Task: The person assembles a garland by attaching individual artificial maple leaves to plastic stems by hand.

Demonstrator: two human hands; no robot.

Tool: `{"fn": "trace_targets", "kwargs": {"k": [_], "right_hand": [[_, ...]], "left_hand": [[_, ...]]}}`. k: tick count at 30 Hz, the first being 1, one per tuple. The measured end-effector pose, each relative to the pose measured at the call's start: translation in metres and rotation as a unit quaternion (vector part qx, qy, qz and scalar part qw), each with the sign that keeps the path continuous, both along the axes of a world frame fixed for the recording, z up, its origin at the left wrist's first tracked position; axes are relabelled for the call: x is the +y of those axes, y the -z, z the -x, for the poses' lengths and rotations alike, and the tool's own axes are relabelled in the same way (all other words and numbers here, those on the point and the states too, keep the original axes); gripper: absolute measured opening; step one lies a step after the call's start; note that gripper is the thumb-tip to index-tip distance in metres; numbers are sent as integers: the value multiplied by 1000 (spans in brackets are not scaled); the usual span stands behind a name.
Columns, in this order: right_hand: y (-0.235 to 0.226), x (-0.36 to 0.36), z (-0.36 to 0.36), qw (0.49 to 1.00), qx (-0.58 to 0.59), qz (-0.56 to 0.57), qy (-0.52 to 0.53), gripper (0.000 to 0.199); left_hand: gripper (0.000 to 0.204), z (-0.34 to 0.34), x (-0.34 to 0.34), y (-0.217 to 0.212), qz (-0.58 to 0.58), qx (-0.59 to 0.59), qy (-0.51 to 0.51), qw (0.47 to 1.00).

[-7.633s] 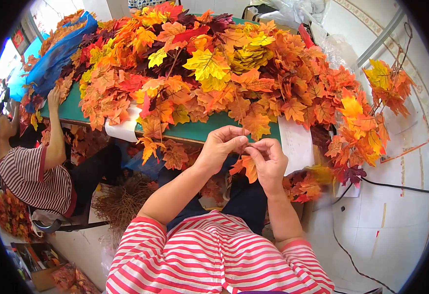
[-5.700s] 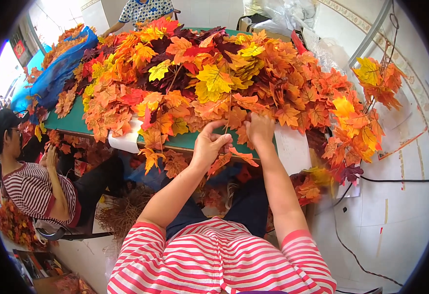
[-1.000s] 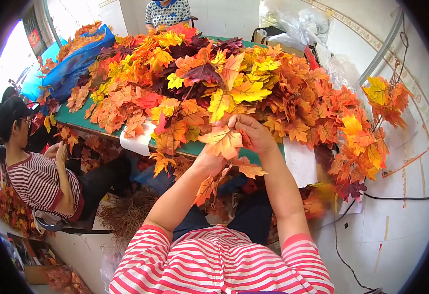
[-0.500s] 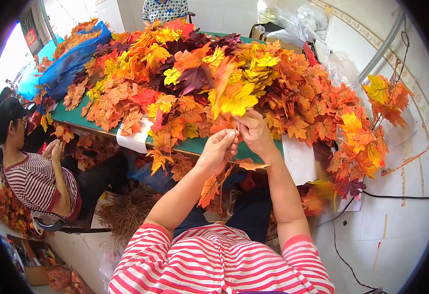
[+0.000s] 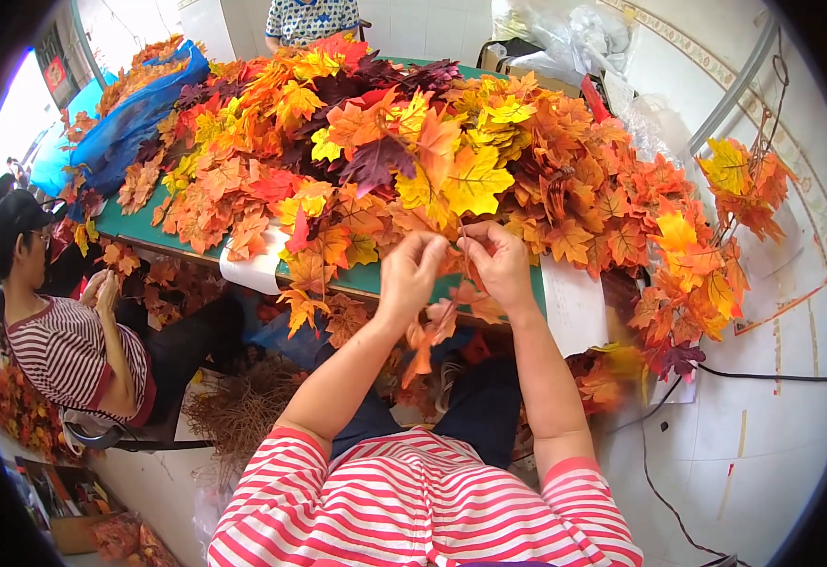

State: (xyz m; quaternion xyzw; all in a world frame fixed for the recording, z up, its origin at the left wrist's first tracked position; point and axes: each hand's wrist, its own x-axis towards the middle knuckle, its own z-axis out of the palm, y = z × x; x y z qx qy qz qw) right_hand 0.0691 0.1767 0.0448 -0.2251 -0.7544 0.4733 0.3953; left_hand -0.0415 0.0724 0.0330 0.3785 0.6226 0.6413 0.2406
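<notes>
Head view shows us a green table heaped with a pile of fake autumn leaves, orange, yellow and dark red. To our left sits a person in a striped shirt. At the table's near edge our left hand and right hand meet, fingertips pinched on a thin leaf stem between them, with orange leaves dangling just below.
</notes>
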Motion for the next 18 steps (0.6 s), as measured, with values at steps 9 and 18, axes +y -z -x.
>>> {"fn": "trace_targets", "kwargs": {"k": [9, 18], "right_hand": [[-9, -13, 1, 1000, -9, -13, -2, 12], [-8, -18, -25, 985, -97, -129, 66, 11]], "left_hand": [[24, 14, 35, -11, -33, -86, 34, 995], [20, 38, 38, -11, -161, -279, 24, 946]]}}
